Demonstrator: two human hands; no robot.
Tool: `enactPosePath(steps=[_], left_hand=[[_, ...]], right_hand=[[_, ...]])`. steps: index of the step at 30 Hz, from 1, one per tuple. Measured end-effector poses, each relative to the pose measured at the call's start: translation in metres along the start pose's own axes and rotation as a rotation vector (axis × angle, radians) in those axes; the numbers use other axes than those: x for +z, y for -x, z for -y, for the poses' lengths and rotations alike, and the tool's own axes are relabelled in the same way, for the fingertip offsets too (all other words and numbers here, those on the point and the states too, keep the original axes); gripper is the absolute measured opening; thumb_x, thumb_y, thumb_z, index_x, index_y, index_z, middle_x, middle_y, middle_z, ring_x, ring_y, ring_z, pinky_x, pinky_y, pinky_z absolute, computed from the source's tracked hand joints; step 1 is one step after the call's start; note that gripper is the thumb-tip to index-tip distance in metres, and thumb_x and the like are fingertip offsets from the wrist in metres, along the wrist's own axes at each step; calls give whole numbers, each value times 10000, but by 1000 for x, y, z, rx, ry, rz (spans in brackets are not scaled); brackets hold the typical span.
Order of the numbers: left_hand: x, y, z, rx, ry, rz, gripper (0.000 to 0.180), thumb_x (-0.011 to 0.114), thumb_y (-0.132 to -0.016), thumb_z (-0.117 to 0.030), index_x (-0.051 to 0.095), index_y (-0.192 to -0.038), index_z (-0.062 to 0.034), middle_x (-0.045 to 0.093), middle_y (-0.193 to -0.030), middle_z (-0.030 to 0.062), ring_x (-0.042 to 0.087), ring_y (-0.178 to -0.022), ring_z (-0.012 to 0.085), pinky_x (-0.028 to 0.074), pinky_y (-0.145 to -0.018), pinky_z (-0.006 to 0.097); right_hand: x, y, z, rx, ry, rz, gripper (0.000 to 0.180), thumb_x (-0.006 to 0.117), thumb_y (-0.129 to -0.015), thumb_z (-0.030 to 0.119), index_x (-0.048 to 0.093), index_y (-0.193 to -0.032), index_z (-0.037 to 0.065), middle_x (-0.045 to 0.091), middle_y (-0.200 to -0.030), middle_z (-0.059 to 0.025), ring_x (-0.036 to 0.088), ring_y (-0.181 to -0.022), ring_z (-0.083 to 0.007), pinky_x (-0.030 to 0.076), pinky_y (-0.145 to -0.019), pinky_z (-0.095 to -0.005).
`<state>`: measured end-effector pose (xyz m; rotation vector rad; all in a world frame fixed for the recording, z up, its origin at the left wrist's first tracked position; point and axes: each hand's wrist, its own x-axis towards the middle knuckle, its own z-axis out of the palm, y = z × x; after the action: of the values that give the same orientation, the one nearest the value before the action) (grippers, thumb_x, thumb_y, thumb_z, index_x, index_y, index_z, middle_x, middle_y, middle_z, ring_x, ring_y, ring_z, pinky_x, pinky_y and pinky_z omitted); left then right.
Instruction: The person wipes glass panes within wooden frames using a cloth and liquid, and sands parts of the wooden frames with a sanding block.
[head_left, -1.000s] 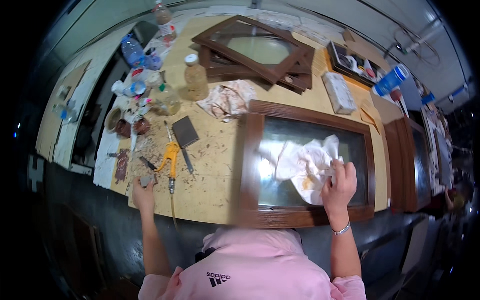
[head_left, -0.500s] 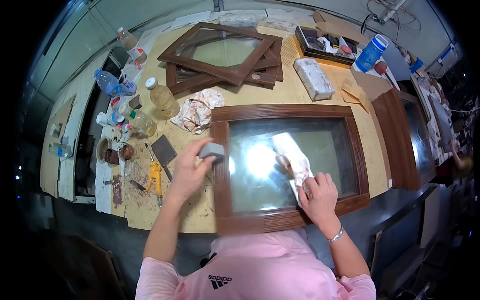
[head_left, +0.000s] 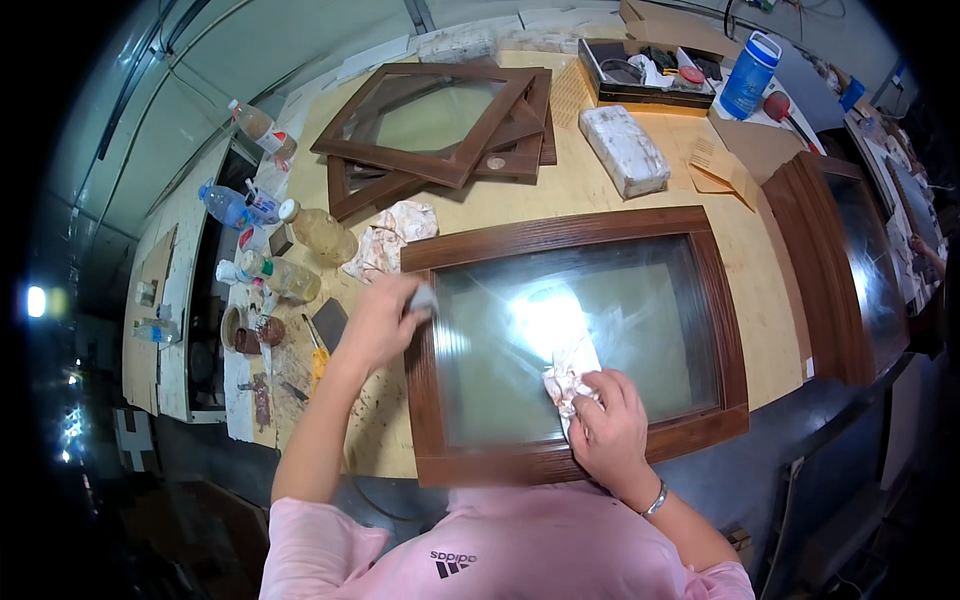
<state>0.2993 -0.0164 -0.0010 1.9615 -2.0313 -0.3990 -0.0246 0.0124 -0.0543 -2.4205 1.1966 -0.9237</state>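
Left hand (head_left: 378,322) closed, arm outstretched, right hand (head_left: 610,432) curled, wrist bent

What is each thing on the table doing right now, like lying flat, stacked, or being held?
Window frame: lying flat, glass in it.
Rag: crumpled, pressed on the glass under the right hand.
Grey block: gripped in the left hand, at the frame's corner.
Spare frames: stacked.
Blue bottle: upright, capped.
Loose cloth: crumpled, lying untouched.
Tray: open, full of small items.
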Motion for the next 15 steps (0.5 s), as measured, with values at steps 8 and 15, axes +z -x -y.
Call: enactPosePath(steps=[8,15], left_hand=[[10,-12,10,-23,-62,-255,231,722,-791,-122,661,-986,-14,648,-966,188,615,-945,374,491,-833,443],[-15,40,-18,-294,224,254,304,748,-768,-145,686,-1034,-12,692,-938,190,677,-854,306,528,-776,371]], right_hand=[[2,3,0,-64,-90,64,195,655,-682,0,647,-876,17,644,-969,-111,598,-936,-314,490,-792,-417],[4,4,-2,-17,-51,34,322,643,-694,0,698,-1006,62,604,-866,-71,558,-809,-270,460,-692,-385]])
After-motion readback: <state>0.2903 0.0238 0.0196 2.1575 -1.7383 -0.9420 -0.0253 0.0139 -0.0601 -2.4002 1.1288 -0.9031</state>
